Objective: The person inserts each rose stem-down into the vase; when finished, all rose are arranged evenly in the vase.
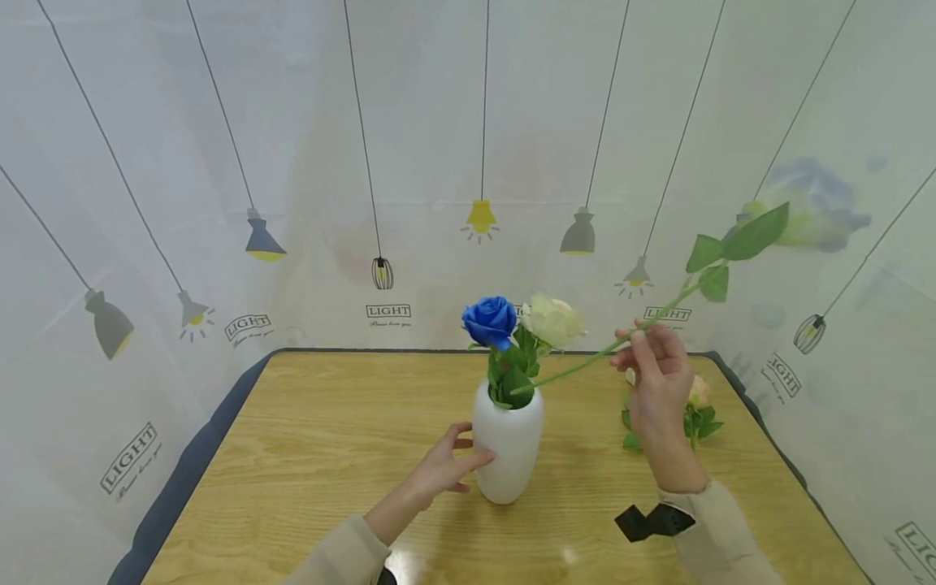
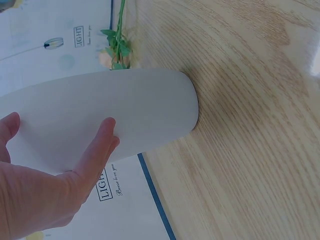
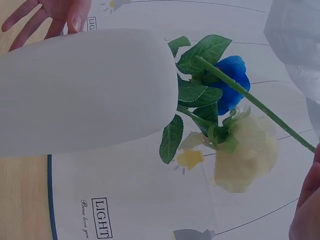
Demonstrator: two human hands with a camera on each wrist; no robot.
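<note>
Your left sleeve and right sleeve are plain pale beige, lightly creased. Against the right one sits an angular black piece with two squarish lobes; a black edge peeks out beside the left.

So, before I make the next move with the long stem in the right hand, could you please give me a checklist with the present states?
1. Vase upright on the table: ok.
2. Left hand on the vase: ok, it touches the side; how firmly, cannot tell.
3. Right hand holding the stem: ok, it pinches it.
4. Stem's lower end inside the vase: not ok, it shows outside, in front of the leaves.
5. Blue rose and white rose standing in the vase: ok.
6. Free room inside the mouth: cannot tell, the leaves cover much of it.
</note>
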